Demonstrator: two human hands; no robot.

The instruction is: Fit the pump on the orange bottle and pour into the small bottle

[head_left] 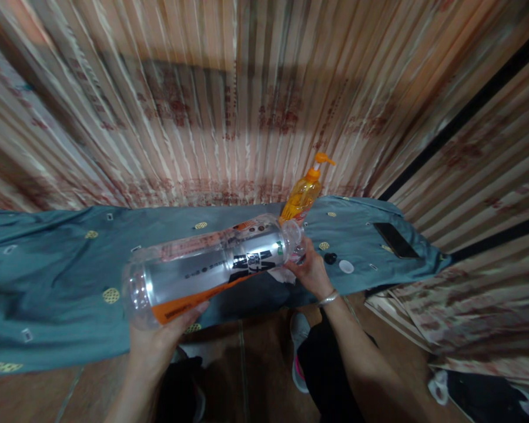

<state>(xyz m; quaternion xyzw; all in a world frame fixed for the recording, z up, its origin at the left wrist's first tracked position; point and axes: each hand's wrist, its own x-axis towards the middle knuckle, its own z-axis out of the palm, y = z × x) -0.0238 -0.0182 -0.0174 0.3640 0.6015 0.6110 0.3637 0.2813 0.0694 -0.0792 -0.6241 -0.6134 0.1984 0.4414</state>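
Observation:
A large clear plastic bottle with a silver and orange label (pixel 211 264) lies tilted across the view, its open neck pointing right. My left hand (pixel 167 332) is wrapped round its lower end from below. At the neck end, my right hand (pixel 308 269) has its fingers closed round a small clear object (pixel 298 254), partly hidden and too unclear to name. Just behind the neck stands a yellow pump bottle (pixel 302 197) with an orange pump head. Something white, like a tissue (pixel 283 275), shows beneath the bottle.
A green-blue cloth with yellow prints (pixel 83 264) covers the long surface. To the right lie a black cap (pixel 330 258), a white round lid (pixel 346 267) and a dark phone (pixel 395 239). Patterned curtains (pixel 194 117) hang behind, and dark poles (pixel 467 108) cross at the right.

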